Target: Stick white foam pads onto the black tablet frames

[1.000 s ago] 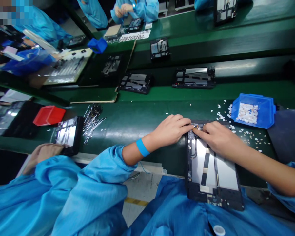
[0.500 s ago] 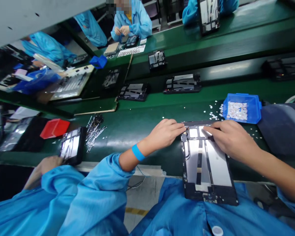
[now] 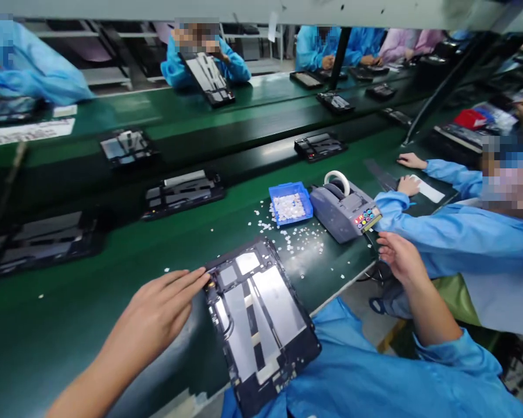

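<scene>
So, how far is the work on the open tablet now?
Done: nothing can be confirmed; the tablet frame lies open, back parts exposed. In hand: the left hand touches its top left corner; the right hand is off it, empty, near the tape dispenser. Left: white pieces remain in the blue tray.

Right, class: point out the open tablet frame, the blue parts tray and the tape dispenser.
open tablet frame (image 3: 261,316), head view, on its silvery inner plate.
blue parts tray (image 3: 275,190), head view, on its far rim.
tape dispenser (image 3: 337,217), head view, on its grey body.
</scene>
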`<state>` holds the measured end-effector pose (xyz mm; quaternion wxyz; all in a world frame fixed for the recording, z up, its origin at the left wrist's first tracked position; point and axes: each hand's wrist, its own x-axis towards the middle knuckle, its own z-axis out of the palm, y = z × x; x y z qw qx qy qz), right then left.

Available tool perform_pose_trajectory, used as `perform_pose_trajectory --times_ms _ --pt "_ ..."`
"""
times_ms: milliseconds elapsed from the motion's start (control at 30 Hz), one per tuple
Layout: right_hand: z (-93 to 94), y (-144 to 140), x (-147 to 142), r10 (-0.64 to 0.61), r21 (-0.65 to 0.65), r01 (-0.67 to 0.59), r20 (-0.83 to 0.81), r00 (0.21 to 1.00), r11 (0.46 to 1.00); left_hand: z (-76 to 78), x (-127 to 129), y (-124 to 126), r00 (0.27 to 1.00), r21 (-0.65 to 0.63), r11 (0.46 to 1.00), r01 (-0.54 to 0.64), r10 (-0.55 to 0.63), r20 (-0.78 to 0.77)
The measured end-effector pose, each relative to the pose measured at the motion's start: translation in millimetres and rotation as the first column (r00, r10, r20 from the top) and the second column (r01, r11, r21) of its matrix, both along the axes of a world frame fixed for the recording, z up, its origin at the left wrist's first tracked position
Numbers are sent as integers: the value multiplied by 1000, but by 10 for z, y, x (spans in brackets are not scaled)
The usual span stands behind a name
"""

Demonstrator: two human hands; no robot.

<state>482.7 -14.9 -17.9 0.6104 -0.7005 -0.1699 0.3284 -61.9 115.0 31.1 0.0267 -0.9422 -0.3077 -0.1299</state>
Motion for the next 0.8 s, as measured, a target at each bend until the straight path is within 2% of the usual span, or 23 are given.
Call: perform_pose_trajectory --times_ms 167,233,333,433,500,533,600,667,733,767,800 --pt "-166 289 20 112 3 -114 -217 970 994 203 74 -31 1000 35 999 -7 8 -4" --pt "-177 349 10 117 24 -115 -242 963 993 255 64 -64 1000 39 999 -15 14 28" --pt "-152 289 -36 105 34 -100 -240 965 994 294 -2 -148 991 17 997 -80 78 113" --pt "-76 140 -282 108 21 -106 -224 968 994 336 33 -311 942 -69 976 -208 219 255" --pt "24 95 -605 167 35 -163 -201 965 986 384 208 -454 873 -211 941 -263 325 363" --pt "93 105 -806 225 52 -220 -163 961 974 410 344 -524 830 -313 912 -265 381 408" --pt "268 191 -1253 391 77 -388 -31 920 918 448 675 -634 740 -548 811 -204 495 457" --pt "462 325 -1702 568 68 -578 128 813 813 451 995 -680 642 -749 658 -76 607 468" --pt "627 456 -2092 697 48 -725 236 677 687 423 1207 -665 562 -858 508 71 691 455" --pt "683 513 -2249 740 44 -777 277 613 628 406 1256 -645 509 -875 469 123 727 461" --pt "718 563 -2376 769 45 -817 311 558 575 389 1265 -623 454 -878 451 163 755 472"
